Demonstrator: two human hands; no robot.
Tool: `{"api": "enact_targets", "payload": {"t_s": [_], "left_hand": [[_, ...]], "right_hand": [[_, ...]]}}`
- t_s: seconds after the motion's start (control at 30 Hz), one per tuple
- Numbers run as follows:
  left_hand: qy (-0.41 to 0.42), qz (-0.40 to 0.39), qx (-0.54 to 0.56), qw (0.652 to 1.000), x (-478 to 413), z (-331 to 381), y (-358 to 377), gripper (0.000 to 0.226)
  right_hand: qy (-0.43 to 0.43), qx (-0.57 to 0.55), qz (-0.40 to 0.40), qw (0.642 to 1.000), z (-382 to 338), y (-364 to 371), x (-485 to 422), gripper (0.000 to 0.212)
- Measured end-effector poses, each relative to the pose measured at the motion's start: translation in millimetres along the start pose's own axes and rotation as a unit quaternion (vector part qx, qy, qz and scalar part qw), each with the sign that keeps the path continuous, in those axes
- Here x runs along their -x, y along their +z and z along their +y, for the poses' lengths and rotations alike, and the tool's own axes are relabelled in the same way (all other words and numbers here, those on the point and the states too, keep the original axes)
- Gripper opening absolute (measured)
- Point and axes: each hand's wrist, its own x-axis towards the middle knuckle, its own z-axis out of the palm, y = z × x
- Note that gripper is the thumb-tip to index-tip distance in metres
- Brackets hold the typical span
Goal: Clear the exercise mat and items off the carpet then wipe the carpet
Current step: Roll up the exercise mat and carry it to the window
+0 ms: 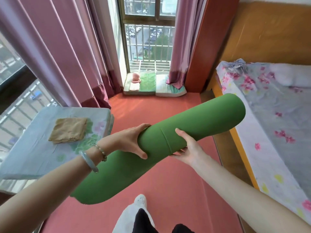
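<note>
Fingers (142,126) clasp rolled mat (202,121) above carpet (168,190).

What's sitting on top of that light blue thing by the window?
A folded tan cloth lies on the pale blue flowery cover. The left arm hides the near corner, and whatever is beneath the cover cannot be seen.

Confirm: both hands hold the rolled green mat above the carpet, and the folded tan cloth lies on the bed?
Wrong: the head view shows the folded tan cloth on the blue-covered surface at left, not the bed. The left hand and right hand do hold the rolled green mat above the carpet.
</note>
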Motion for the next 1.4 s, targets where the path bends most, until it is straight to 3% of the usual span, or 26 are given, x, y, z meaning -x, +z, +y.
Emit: {"api": "enact_targets", "payload": {"t_s": [0.27,0.53,0.97,1.1,1.4], "left_hand": [[-0.002,-0.008,0.006,1.000,-116,-43,-110,0.113],[-0.012,-0.004,0.030,0.999,-249,-79,-184,0.110],[-0.045,0.028,0.109,0.993,-467,-113,-326,0.107],[-0.056,0.039,0.110,0.992,-520,-140,-368,0.106],[-0.055,0.019,0.103,0.993,-653,-228,-491,0.106]], "right_hand": [[-0.007,0.012,0.011,1.000,-90,90,-104,0.058],[0.016,0.029,0.010,0.999,-186,146,-224,0.038],[0.031,0.099,-0.019,0.994,-379,253,-422,0.043],[0.040,0.109,-0.020,0.993,-417,296,-478,0.054],[0.054,0.070,-0.014,0.996,-488,410,-618,0.041]]}}
